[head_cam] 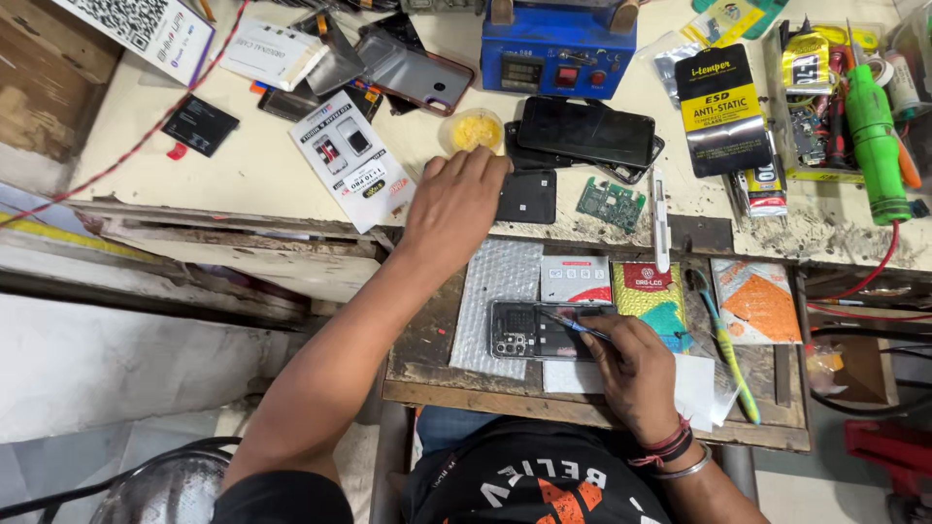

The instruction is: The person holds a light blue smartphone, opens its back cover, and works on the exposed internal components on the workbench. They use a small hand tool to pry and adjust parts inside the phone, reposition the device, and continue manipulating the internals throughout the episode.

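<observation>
The fingertips of the left hand (453,199) are hard to see: they lie on the bench top (243,160) close to a small round cup of yellow material (475,130) and a black square part (527,196), and I cannot tell if they pinch something or only rest there. The fingers are stretched forward and near together. The right hand (636,364) covers the right end of the opened phone (534,330), so that end is hidden. Its fingers are closed on a thin tool with a blue grip (579,326), and the tip of the tool touches the inside of the phone.

The phone lies flat, with the back cover off, on a sheet of bubble wrap (497,291) on the lower wooden tray (427,340), in front of the person's body. Its long axis goes left to right across the view, and the camera cluster is at the left end.

Around it, a white packet (575,279) and a red and yellow packet (649,291) lie just behind the phone. A green toothbrush (726,349) lies to the right of the hand. On the bench top, behind the tray, are a stack of dark phones (585,131), a green circuit board (611,203), a blue machine (558,49) and a green tool (872,136), partly cut by clutter.
</observation>
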A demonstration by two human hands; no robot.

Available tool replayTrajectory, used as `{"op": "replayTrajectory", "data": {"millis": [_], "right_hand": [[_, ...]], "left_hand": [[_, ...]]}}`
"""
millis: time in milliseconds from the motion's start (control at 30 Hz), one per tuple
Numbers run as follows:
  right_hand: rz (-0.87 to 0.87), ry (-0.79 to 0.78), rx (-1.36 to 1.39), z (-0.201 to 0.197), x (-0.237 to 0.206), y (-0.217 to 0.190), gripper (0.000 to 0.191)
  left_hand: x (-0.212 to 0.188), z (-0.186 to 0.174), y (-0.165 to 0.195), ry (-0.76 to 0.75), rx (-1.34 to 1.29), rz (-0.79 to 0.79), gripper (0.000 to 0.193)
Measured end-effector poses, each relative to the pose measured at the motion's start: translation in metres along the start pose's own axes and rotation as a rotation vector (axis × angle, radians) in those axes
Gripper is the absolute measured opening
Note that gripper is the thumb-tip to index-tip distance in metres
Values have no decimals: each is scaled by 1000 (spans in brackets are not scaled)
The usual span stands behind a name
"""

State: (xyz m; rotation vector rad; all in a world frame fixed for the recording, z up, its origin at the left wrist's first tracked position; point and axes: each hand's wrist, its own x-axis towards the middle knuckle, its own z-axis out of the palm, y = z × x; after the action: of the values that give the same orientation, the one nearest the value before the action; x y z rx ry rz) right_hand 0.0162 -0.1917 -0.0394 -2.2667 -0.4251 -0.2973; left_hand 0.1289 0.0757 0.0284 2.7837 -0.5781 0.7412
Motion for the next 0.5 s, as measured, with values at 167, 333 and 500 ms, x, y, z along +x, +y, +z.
{"op": "replayTrajectory", "data": {"millis": [167, 333, 500], "right_hand": [[-31, 5, -11, -1, -3, 3, 18], [-83, -71, 17, -6, -6, 1, 17], [-165, -228, -118, -17, 10, -21, 19]], "left_hand": [[-64, -22, 19, 9, -353, -12, 31], [-136, -12, 38, -201, -565, -191, 72], [-155, 7, 42, -274, -486, -197, 104]]}}
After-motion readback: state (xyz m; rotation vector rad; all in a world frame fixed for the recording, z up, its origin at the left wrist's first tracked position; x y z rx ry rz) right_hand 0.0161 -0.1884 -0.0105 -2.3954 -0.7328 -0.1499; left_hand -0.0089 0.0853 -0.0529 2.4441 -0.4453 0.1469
